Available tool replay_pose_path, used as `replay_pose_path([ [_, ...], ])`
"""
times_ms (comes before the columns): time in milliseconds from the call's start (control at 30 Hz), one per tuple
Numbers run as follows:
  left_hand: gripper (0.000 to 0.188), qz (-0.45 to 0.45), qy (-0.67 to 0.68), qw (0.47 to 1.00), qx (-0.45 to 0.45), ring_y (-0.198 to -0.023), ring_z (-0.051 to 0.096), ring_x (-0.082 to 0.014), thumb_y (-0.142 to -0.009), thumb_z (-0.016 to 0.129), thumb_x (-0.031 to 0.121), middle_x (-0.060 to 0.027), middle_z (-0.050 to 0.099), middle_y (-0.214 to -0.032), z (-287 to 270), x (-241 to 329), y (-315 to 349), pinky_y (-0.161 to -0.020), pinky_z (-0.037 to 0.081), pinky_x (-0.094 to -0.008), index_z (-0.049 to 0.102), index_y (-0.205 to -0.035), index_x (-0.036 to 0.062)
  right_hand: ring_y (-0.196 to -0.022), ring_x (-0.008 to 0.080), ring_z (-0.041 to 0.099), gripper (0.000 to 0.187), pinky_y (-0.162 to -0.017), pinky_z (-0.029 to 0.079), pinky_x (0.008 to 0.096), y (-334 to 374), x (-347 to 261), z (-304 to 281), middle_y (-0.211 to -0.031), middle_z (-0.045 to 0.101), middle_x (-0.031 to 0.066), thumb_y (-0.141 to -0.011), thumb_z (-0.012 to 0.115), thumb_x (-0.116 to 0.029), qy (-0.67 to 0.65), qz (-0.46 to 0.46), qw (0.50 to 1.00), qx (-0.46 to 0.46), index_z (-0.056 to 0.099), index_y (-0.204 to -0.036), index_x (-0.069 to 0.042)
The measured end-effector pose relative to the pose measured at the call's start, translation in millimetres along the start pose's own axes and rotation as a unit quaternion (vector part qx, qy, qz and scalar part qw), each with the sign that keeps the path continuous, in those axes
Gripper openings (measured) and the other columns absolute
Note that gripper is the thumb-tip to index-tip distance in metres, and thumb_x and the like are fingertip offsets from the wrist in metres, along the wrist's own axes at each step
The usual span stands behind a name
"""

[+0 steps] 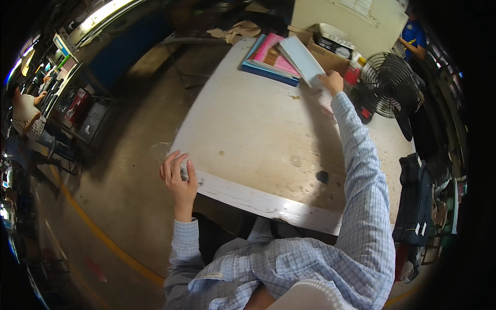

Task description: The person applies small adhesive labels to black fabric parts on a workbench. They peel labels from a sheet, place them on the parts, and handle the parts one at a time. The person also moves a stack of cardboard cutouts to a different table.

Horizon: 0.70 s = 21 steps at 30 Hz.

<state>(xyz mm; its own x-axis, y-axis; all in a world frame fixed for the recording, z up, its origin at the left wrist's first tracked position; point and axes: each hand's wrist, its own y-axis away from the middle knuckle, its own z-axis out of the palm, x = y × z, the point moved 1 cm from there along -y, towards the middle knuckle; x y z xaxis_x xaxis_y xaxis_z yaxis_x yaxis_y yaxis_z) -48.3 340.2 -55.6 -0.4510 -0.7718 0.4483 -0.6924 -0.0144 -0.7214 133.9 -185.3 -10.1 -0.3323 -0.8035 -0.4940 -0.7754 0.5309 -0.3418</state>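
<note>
Pale, scuffed wooden table (258, 129) filling the middle of the view, seen from above, with a whitish strip along its near edge

Left hand (178, 175) at about 8 o'clock, resting on the near left corner of the table, fingers (173, 160) loosely spread and curled over the edge, holding nothing; seemingly braced there to steady the body during the long reach

Right hand (332, 81) far out at about 1 o'clock, checked blue sleeve fully stretched across the tabletop, fingers closed on the near end of a flat white ribbed panel (301, 60); thumb side hidden, so exact grip hard to tell. Panel tilted, its far end lying across a stack of flat sheets (268, 62) in pink, pale blue and dark blue at 12 o'clock, near end lifted off the table by the hand

Open cardboard box (330, 54) just beyond the hand, touching the stack's right side, a dark-and-white container inside. Red and white spray can (353, 72) just right of the hand, and a black floor fan (390, 90) at 2 o'clock beside the table. Crumpled tan cloth (237, 31) at the far table end. Small dark spot on the wood near 4 o'clock

Bare concrete floor with a yellow line (103, 232) at 7 o'clock. Another person in blue standing at the far right top, another seated at the far left near cluttered shelves
</note>
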Motion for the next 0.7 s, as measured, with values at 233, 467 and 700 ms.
replay_pose_path([
  [233, 0.027, -0.029, -0.009, 0.996, -0.088, -0.115, 0.052, -0.0314, -0.080, 0.066, 0.027, -0.0077, 0.058, -0.123, 7, -37, -18, -0.096, 0.041, -0.0429, 0.066, -0.103, 0.0117, -0.099, 0.0343, 0.066, 0.052, -0.088, 0.051, 0.0411, -32, 6, 29, -0.107, 0.069, 0.0168, -0.066, 0.076, -0.035, 0.067, 0.087, 0.994, -0.009, 0.069, -0.111, -0.010],
  [467, 0.021, -0.081, 0.241, 0.954, -0.157, -0.115, 0.052, -0.0315, -0.080, 0.066, 0.011, -0.0102, 0.058, -0.118, -27, -51, -20, -0.097, 0.041, -0.0419, 0.065, -0.101, 0.0085, -0.092, 0.0183, 0.064, 0.045, -0.082, 0.049, 0.0309, 27, -134, -4, -0.103, 0.069, 0.0087, -0.078, 0.075, -0.016, -0.254, -0.084, 0.964, 0.007, 0.063, -0.118, 0.000],
  [700, 0.029, -0.519, 0.462, 0.701, -0.161, -0.117, 0.054, -0.0187, -0.095, 0.058, 0.021, -0.0067, 0.057, -0.127, -181, -113, 60, -0.098, 0.041, -0.0318, 0.057, -0.121, 0.0090, -0.089, 0.0096, 0.059, 0.031, -0.077, 0.045, 0.0225, 237, -419, 55, -0.104, 0.066, 0.0025, -0.083, 0.072, -0.004, -0.513, -0.019, 0.777, -0.364, 0.062, -0.112, -0.001],
])
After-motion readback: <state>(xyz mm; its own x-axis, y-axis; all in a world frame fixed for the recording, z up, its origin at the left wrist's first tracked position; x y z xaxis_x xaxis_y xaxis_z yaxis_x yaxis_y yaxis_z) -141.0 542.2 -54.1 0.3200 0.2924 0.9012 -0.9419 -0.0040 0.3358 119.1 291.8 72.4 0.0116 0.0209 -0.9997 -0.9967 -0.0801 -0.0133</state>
